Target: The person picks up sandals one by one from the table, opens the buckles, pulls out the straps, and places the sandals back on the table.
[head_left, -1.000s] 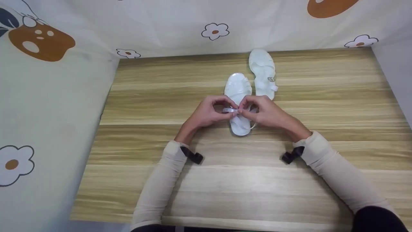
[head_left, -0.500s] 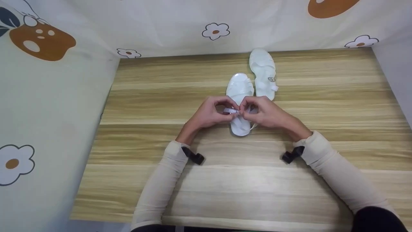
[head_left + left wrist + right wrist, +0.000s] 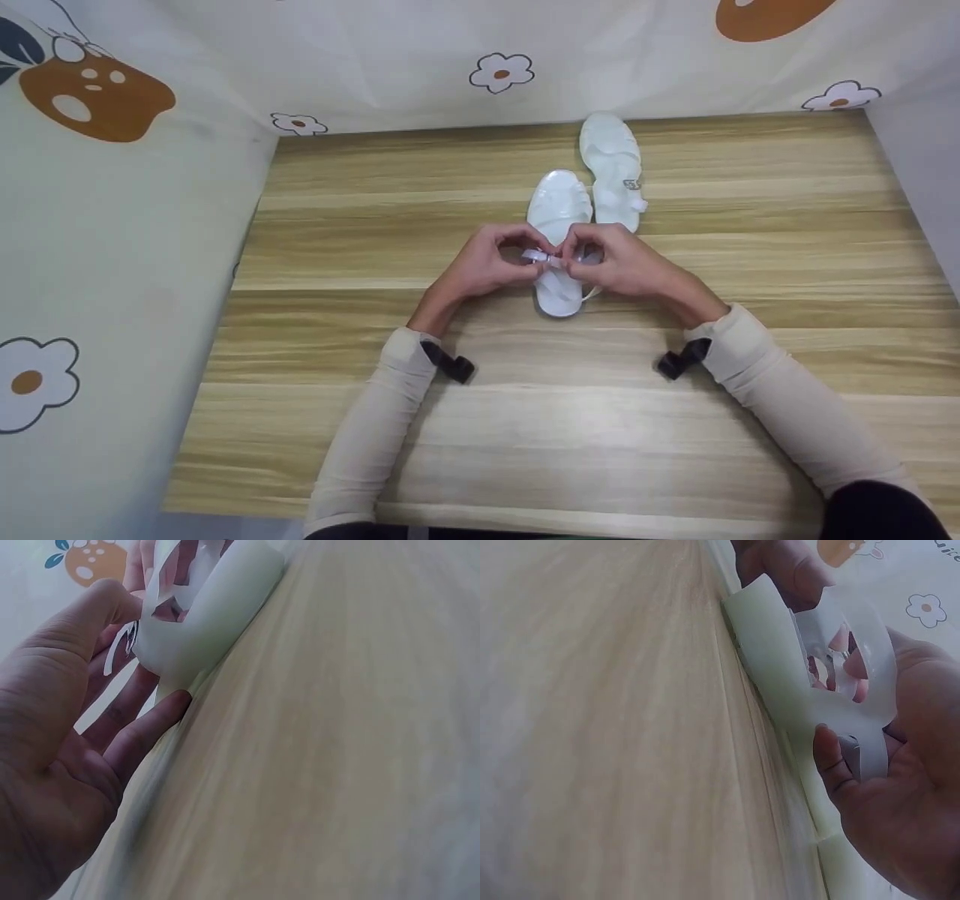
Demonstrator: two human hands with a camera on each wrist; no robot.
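A white sandal (image 3: pixel 559 206) lies on the table, its toe pointing away and its heel towards me. Over its heel half, my left hand (image 3: pixel 491 259) pinches the ankle strap (image 3: pixel 534 256) between thumb and fingers. My right hand (image 3: pixel 624 259) pinches the same strap from the other side, fingertips close to the left ones. In the left wrist view, a small metal buckle (image 3: pixel 133 637) shows by the left fingers, with a loose strap end beside it. The right wrist view shows the sandal's heel cup (image 3: pixel 772 652). The fingertips partly hide the buckle.
A second white sandal (image 3: pixel 609 142) lies just behind and to the right, near the back wall, with a buckle on its strap. The wood-grain table (image 3: pixel 360 210) meets patterned cloth walls (image 3: pixel 405 60) at the back and left. Black wrist cameras (image 3: pixel 454 367) sit on both cuffs.
The sandal's toe has shifted slightly right. My right fingertips have drawn a little away from the left ones, and a short piece of strap now shows between them.
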